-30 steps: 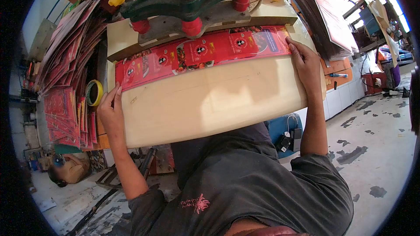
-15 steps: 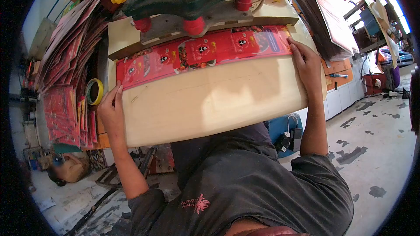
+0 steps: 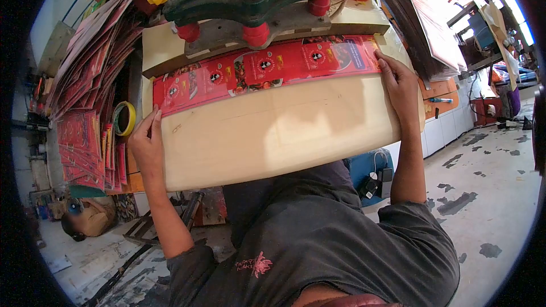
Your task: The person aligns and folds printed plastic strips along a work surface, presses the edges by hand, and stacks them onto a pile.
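A long red printed sheet point(image 3: 216, 85), with food pictures and round logos, lies across the pale board point(image 3: 227, 142), its far edge beneath the machine's front. My left hand point(image 3: 149, 142) pinches the sheet's near left corner, thumb and fingers together. At the opposite end, my right hand point(image 3: 401, 85) grips the right edge between thumb and fingers. Just beyond the sheet stands a dark green machine head point(image 3: 244, 3) with yellow knobs and red cylindrical feet over a grey metal plate point(image 3: 219, 37).
Stacked red printed sheets point(image 3: 91, 79) and a yellow tape roll point(image 3: 124, 118) sit at the left. More flat stacks point(image 3: 424, 28) rise on the right, near a blue pen point(image 3: 441, 100). Another person point(image 3: 91, 219) is low down at the far left.
Both hands keep their hold on the sheet's ends. The machine and sheet appear very slightly farther right and lower in view; the glare on the sheet differs.
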`<state>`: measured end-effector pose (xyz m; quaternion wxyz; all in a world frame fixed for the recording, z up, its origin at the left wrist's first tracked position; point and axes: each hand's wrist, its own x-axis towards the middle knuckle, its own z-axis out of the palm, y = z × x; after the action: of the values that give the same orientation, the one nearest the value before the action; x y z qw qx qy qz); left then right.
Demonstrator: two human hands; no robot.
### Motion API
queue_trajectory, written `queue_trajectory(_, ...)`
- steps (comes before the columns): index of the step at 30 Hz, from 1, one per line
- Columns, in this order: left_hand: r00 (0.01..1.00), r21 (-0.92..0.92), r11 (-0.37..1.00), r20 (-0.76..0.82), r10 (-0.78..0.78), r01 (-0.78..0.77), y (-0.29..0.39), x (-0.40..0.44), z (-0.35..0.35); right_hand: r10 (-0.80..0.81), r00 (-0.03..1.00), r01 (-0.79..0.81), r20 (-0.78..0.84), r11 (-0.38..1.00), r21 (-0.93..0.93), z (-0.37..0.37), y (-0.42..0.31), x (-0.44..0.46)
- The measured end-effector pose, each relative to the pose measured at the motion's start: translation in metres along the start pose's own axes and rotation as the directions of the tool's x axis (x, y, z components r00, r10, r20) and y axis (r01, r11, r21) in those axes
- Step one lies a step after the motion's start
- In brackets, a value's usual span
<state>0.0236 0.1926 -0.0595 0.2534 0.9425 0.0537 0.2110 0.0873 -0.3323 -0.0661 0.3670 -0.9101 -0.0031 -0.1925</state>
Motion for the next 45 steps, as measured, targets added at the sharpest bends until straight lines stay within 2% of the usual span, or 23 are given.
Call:
queue_trajectory(13,0.999,-0.032,0.998,0.002,-0.053,0.053,0.002,-0.001,0.001,-0.037,0.999,0.038,-0.011,0.999,0.009,0.001,0.004,0.000)
queue_trajectory(15,0.986,0.015,0.989,0.077,-0.147,0.147,0.007,0.001,-0.004,-0.026,1.000,0.026,-0.006,1.000,0.006,0.000,0.002,0.000)
queue_trajectory(16,0.986,0.015,0.989,0.077,-0.147,0.146,0.009,0.001,-0.006,-0.013,1.000,0.013,-0.001,1.000,0.002,0.000,0.000,0.000)
queue_trajectory(17,0.992,0.096,0.992,0.083,-0.095,0.087,0.012,0.001,-0.008,-0.013,1.000,0.013,-0.001,1.000,0.002,-0.002,-0.001,0.000)
queue_trajectory(18,0.995,0.174,0.984,0.093,-0.042,0.025,0.013,0.002,-0.009,0.062,0.998,-0.062,0.027,0.998,-0.010,-0.004,-0.004,0.001)
queue_trajectory(19,0.995,0.174,0.984,0.092,-0.041,0.024,0.010,0.002,-0.007,0.136,0.989,-0.135,0.053,0.991,-0.025,-0.006,-0.008,0.002)
queue_trajectory(20,0.995,0.195,0.978,0.084,0.059,-0.075,0.004,0.002,-0.004,0.135,0.990,-0.133,0.051,0.991,-0.024,-0.009,-0.012,0.004)
queue_trajectory(21,0.984,0.217,0.961,0.078,0.159,-0.172,0.000,0.003,-0.001,0.202,0.974,-0.191,0.101,0.976,-0.107,-0.012,-0.018,0.007)
queue_trajectory(22,0.984,0.217,0.961,0.075,0.159,-0.172,-0.001,0.003,0.001,0.272,0.951,-0.242,0.146,0.951,-0.193,-0.013,-0.020,0.009)
queue_trajectory(24,0.969,0.170,0.959,0.136,0.206,-0.228,-0.002,0.006,0.004,0.206,0.968,-0.179,0.140,0.966,-0.185,-0.012,-0.018,0.013)
queue_trajectory(29,0.965,0.155,0.965,0.192,0.179,-0.210,-0.006,0.008,0.005,0.083,0.986,-0.047,0.146,0.971,-0.235,-0.005,-0.002,0.026)
queue_trajectory(31,0.964,0.149,0.967,0.200,0.176,-0.207,-0.006,0.009,0.005,0.035,0.995,-0.008,0.093,0.961,-0.278,-0.002,0.005,0.028)
queue_trajectory(34,0.963,0.163,0.965,0.205,0.172,-0.207,-0.009,0.010,0.006,0.087,0.993,-0.053,0.082,0.934,-0.354,0.001,-0.002,0.026)
queue_trajectory(37,0.964,0.162,0.964,0.196,0.178,-0.211,-0.005,0.011,0.005,0.039,0.998,-0.014,0.058,0.924,-0.383,0.002,-0.002,0.025)
queue_trajectory(40,0.964,0.151,0.965,0.192,0.182,-0.212,-0.003,0.012,0.005,0.073,0.996,-0.040,0.060,0.901,-0.431,0.002,-0.002,0.026)
queue_trajectory(43,0.964,0.125,0.969,0.186,0.189,-0.214,-0.002,0.012,0.006,0.078,0.996,-0.051,0.045,0.901,-0.431,0.002,-0.004,0.025)
queue_trajectory(45,0.974,0.145,0.968,0.128,0.186,-0.203,-0.001,0.009,0.007,0.041,0.999,-0.029,0.019,0.906,-0.422,0.006,0.005,0.024)
